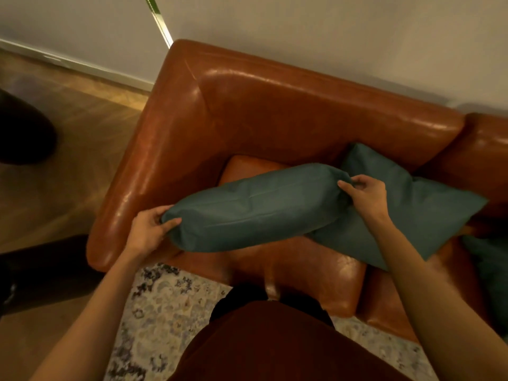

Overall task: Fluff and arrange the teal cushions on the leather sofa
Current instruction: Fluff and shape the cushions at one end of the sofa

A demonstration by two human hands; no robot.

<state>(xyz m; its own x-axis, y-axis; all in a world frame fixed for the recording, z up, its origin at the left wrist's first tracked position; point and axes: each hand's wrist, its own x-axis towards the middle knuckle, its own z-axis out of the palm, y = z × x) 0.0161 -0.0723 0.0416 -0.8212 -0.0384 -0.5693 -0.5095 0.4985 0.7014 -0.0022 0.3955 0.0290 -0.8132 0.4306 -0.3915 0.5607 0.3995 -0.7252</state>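
The head camera looks steeply down on the corner of a brown leather sofa (275, 111) set against a pale wall (330, 31); its armrest runs down the left side and its backrest along the top. A teal cushion (255, 207) is held edge-up above the seat, stretched lengthwise between both hands; the left hand (147, 232) grips its left end, thumb on top and fingers tucked beneath the corner; the right hand (367, 198) pinches its right end, fingers gathered into the fabric. The cushion's lower edge lies close to the seat, though whether it touches the leather cannot be told. A second teal cushion (417, 210) lies flat on the seat behind and to the right of the first, one corner pushed up against the backrest, its near part hidden under the held cushion and the right forearm; a darker teal shape (492, 270) shows at the right edge, too cut off to identify with certainty. Below the sofa a patterned rug (165, 303) covers part of a wooden floor (82, 149); the person's dark red top (275, 347) fills the lower middle; a dark blurred object (22, 133) sits on the floor at far left.
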